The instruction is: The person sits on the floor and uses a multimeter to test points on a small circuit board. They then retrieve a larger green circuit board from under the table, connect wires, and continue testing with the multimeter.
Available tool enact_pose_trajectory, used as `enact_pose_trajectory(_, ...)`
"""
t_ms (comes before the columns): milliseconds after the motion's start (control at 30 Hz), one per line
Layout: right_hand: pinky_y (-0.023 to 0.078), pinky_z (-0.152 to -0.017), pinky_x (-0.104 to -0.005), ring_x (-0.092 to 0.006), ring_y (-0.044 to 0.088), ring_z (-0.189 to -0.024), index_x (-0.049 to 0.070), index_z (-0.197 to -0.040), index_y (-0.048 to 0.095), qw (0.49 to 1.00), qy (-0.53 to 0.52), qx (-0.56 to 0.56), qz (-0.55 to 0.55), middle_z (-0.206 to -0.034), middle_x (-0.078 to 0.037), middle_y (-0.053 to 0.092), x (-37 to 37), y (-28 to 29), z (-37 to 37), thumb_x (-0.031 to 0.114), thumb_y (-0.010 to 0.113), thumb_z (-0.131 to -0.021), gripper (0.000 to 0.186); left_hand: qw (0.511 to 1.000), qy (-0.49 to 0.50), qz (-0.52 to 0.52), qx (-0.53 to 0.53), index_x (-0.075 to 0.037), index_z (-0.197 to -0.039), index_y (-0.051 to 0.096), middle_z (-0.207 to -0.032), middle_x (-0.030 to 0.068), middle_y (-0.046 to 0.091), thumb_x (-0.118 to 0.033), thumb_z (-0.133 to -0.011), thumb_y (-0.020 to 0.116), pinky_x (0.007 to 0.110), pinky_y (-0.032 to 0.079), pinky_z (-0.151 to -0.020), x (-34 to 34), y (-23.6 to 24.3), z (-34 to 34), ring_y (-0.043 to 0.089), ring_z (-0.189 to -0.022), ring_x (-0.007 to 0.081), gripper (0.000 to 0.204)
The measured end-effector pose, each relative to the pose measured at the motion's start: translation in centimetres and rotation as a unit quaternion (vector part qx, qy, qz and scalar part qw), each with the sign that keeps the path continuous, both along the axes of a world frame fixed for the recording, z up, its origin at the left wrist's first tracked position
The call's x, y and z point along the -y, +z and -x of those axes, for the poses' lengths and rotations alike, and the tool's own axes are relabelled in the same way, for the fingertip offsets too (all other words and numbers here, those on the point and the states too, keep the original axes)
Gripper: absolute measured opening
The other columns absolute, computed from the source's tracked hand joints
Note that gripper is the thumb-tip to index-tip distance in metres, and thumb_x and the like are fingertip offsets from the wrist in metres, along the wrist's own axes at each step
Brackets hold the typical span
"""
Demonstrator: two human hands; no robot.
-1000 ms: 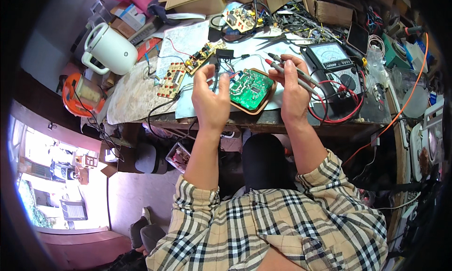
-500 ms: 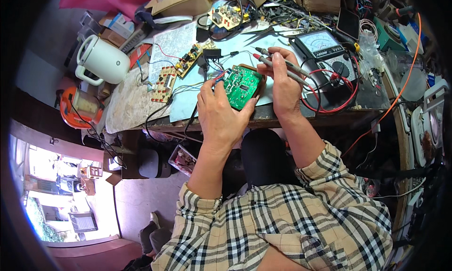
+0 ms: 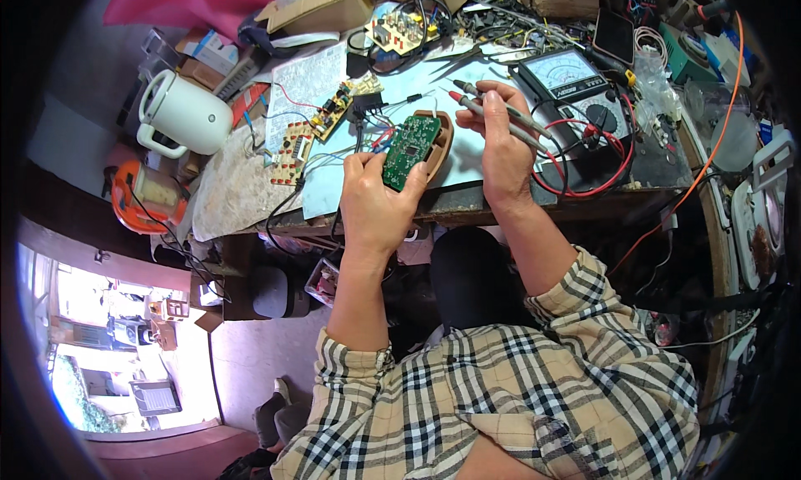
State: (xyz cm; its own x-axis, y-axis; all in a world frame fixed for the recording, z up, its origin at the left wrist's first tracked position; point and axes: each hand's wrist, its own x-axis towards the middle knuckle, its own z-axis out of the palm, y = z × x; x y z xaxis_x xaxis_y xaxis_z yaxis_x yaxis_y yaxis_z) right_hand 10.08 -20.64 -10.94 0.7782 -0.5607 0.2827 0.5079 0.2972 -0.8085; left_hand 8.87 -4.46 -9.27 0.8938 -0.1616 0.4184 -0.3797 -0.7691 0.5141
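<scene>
My left hand point(image 3: 373, 198) is closed on a green circuit board point(image 3: 411, 149) set in a brown plastic housing point(image 3: 440, 150). The board is tilted, its soldered face up, and colored wires run from its far left side. To the right, my right hand point(image 3: 506, 146) is closed around two test probes point(image 3: 511, 123), one with a red end and one with a black end. Their tips point up and left, apart from the board. Red and black leads loop from the probes to an analog multimeter point(image 3: 576, 83) at the right.
Tan circuit boards point(image 3: 291, 153) with wires lie left of my hands; another board point(image 3: 402, 31) is farther back. A white kettle point(image 3: 188, 113) and an orange device point(image 3: 146, 192) stand at the left. Loose parts and cables point(image 3: 517, 29) crowd the back, near a phone point(image 3: 613, 36).
My left hand has shifted slightly left and turned the board with its housing, so the brown side shows more. My right hand and the probes stay nearly still.
</scene>
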Motion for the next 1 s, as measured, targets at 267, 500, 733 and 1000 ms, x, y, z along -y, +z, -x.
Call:
enact_pose_trajectory(267,0.055,-0.07,-0.0254,-0.0122,0.067,-0.077,-0.001,-0.109,0.056,1.0,0.005,-0.015,0.003,-0.09,-0.008,0.066,0.1,0.2,0.2,0.021,0.049,-0.102,0.024,0.987,-0.047,0.115,-0.106,0.009,-0.1,0.068,-0.088,0.015,0.06,-0.037,-0.094,0.061,0.034,0.048,-0.072,-1.9,0.6,-1.2,0.06,-0.082,0.025,0.047)
enact_pose_trajectory(500,0.054,-0.07,-0.0261,-0.0132,0.067,-0.077,-0.001,-0.109,0.056,1.0,0.007,-0.02,0.014,-0.091,-0.009,0.065,0.0,0.4,0.3,0.021,0.049,-0.102,0.024,0.861,-0.088,0.419,-0.274,-0.003,-0.11,0.067,-0.1,0.0067,0.069,-0.035,-0.1,0.047,0.032,0.054,-0.073,-3.9,0.6,-2.0,0.066,-0.083,0.0179,0.039)
enact_pose_trajectory(733,0.054,-0.071,-0.0266,-0.0129,0.066,-0.078,-0.001,-0.109,0.057,0.999,0.01,-0.026,0.018,-0.091,-0.009,0.065,0.1,0.5,0.4,0.021,0.049,-0.101,0.024,0.742,-0.159,0.56,-0.334,0.0,-0.125,0.055,-0.112,0.0161,0.068,-0.033,-0.104,0.033,0.044,0.061,-0.074,-5.8,0.1,-2.9,0.07,-0.094,0.0293,0.045)
enact_pose_trajectory(1000,0.054,-0.071,-0.026,-0.0124,0.066,-0.078,0.0,-0.109,0.057,0.999,0.013,-0.035,0.019,-0.092,-0.008,0.065,0.1,0.5,0.5,0.021,0.049,-0.101,0.024,0.715,-0.173,0.586,-0.339,0.0,-0.127,0.054,-0.114,0.0167,0.067,-0.032,-0.105,0.03,0.045,0.061,-0.076,-5.9,-0.2,-2.9,0.069,-0.097,0.0313,0.045)
